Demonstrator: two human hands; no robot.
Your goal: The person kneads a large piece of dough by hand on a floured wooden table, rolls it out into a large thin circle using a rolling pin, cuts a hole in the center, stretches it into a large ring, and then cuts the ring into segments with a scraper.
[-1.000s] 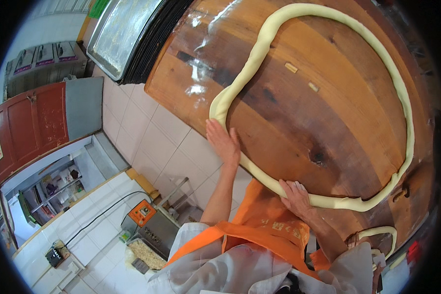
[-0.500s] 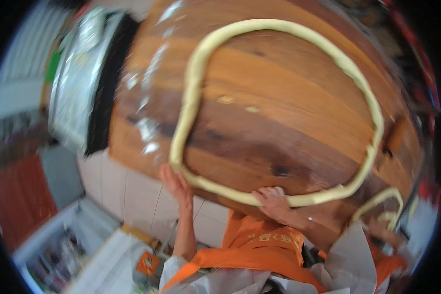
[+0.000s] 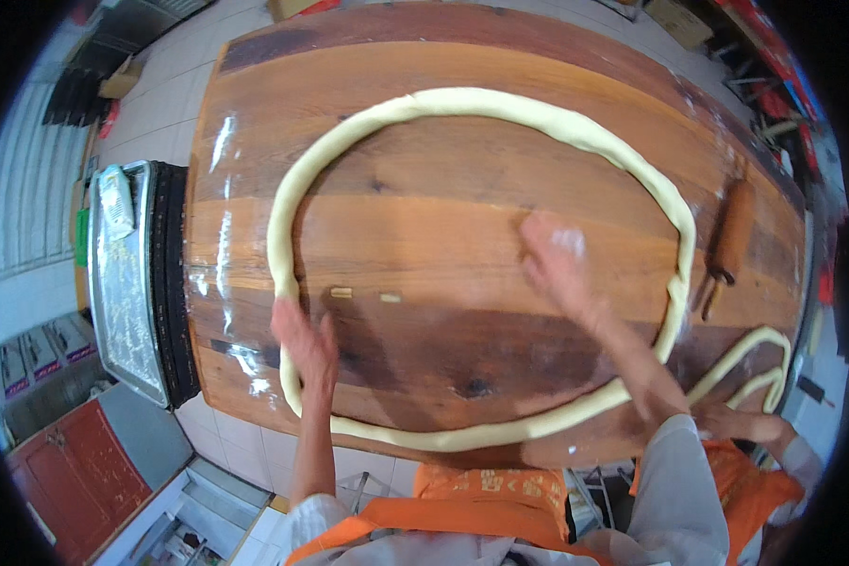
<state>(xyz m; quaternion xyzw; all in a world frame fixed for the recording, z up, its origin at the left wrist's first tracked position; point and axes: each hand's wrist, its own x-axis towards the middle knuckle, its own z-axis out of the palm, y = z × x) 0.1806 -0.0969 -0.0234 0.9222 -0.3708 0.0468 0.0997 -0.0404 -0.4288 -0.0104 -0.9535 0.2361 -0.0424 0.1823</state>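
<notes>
A long pale dough rope (image 3: 481, 102) lies in a large loop on the wooden table (image 3: 462, 358). My left hand (image 3: 306, 344) is on the loop's left side, fingers over the rope and thumb toward the inside; the dough beneath is partly hidden. My right hand (image 3: 558, 264) is over the right part of the loop's interior, off the rope and smeared by motion, so its fingers are unclear. Two small yellowish pieces (image 3: 341, 292) lie inside the loop near my left hand.
A wooden rolling pin (image 3: 731, 231) rests at the right. Stacked metal trays (image 3: 123, 283) stand off the table's left edge. At lower right, a co-worker's hand (image 3: 750, 424) is beside a folded, thinner dough strip (image 3: 740, 354). White flour (image 3: 224, 236) streaks the table's left side.
My left hand has gone from the loop's near-left corner up along its left side. My right hand has left the near stretch of dough and moved inward. The whole view has shifted.
</notes>
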